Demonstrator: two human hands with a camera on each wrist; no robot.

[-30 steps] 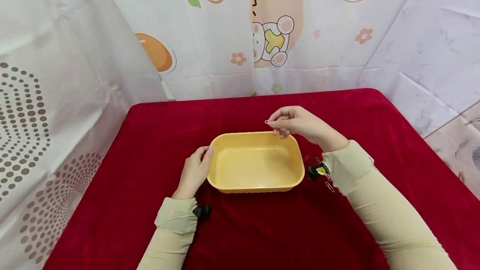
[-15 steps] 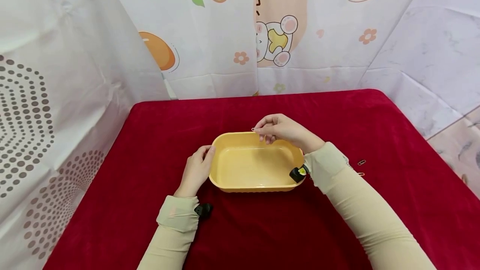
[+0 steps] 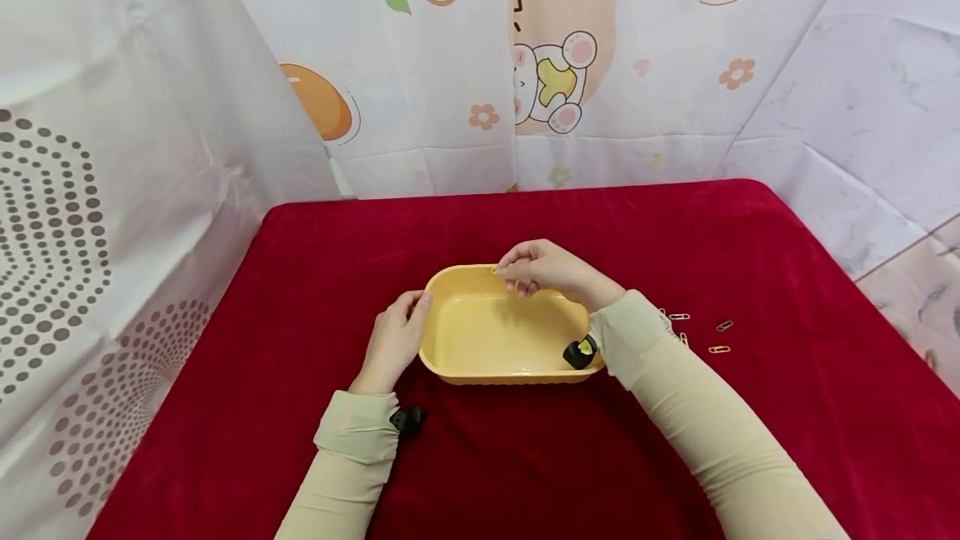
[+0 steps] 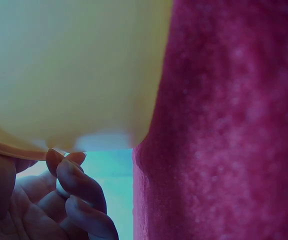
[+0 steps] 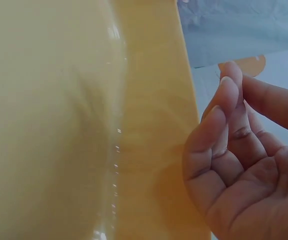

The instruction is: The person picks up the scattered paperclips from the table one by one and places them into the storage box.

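Observation:
A yellow plastic basin [image 3: 487, 336] stands on the red cloth, its bare floor showing. My left hand [image 3: 393, 338] grips its left rim, with the fingertips against the outer wall in the left wrist view. Over the far part of the basin, my right hand [image 3: 553, 267] pinches a small pale paper clip [image 3: 495, 271] between thumb and fingers. In the right wrist view the right hand [image 5: 249, 155] is beside the basin wall [image 5: 151, 100], and the clip is hidden behind the fingertips. The right forearm covers the basin's right end.
Several paper clips lie on the red cloth [image 3: 750, 257] to the right, among them a yellow clip [image 3: 719, 349] and a dark clip [image 3: 724, 326]. Some are partly behind the right sleeve [image 3: 675, 390]. A printed curtain [image 3: 420, 90] hangs behind the table.
My right hand has moved left and slightly down with the paper clip, from the basin's far right corner to over its far side. The left hand keeps its grip on the rim.

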